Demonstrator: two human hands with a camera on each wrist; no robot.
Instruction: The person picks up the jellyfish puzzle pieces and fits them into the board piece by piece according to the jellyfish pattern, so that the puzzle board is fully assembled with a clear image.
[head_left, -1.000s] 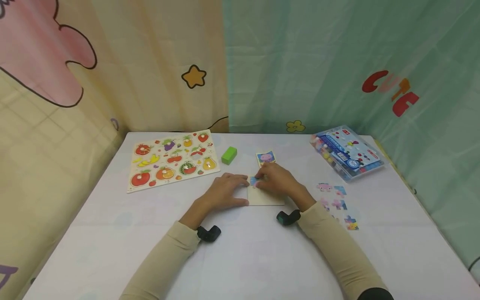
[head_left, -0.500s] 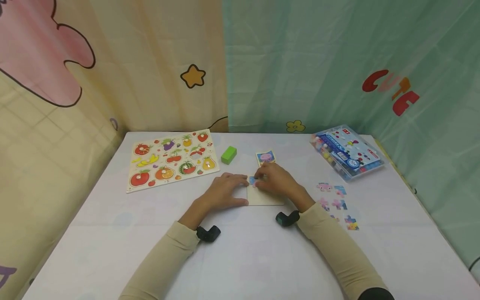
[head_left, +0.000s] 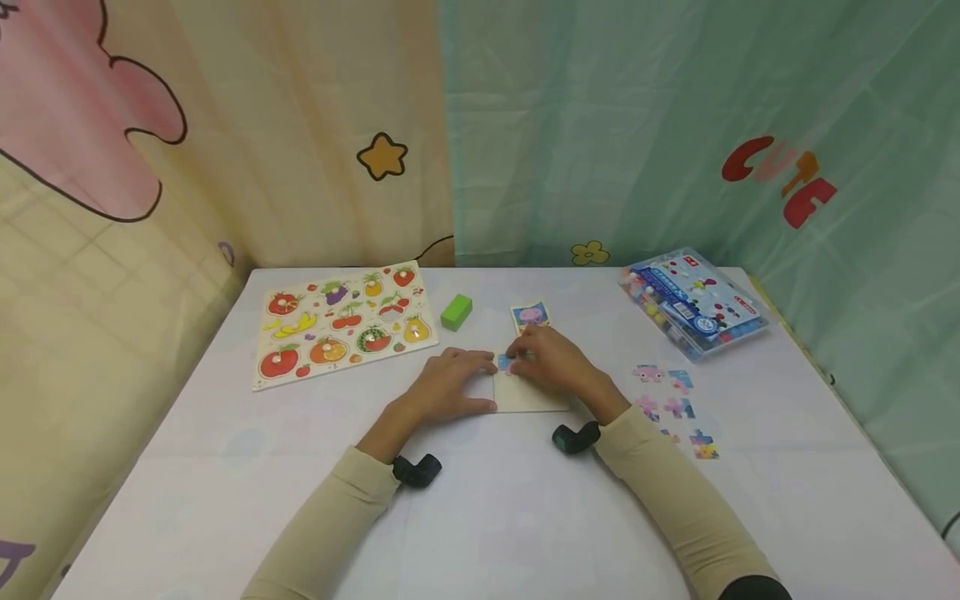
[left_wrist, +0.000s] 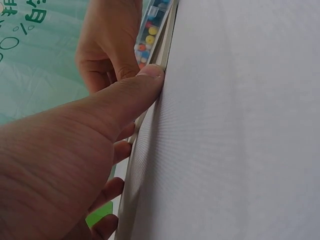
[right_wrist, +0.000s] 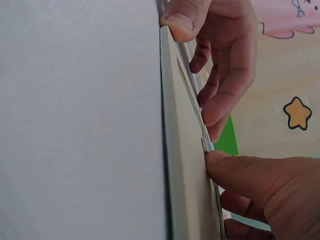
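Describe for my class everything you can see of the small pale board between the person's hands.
The small pale board is thin and cream-coloured, perhaps wood or card; the right wrist view suggests a raised rim. It lies, seemingly flat, on the white table. The left hand touches its left edge, thumb at the near corner. The right hand hides much of its far side, fingers at a blue piece near the far left corner.

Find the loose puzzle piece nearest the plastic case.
Far row's right piece, blue and pink; others, including the pink piece beside it, lie farther off.
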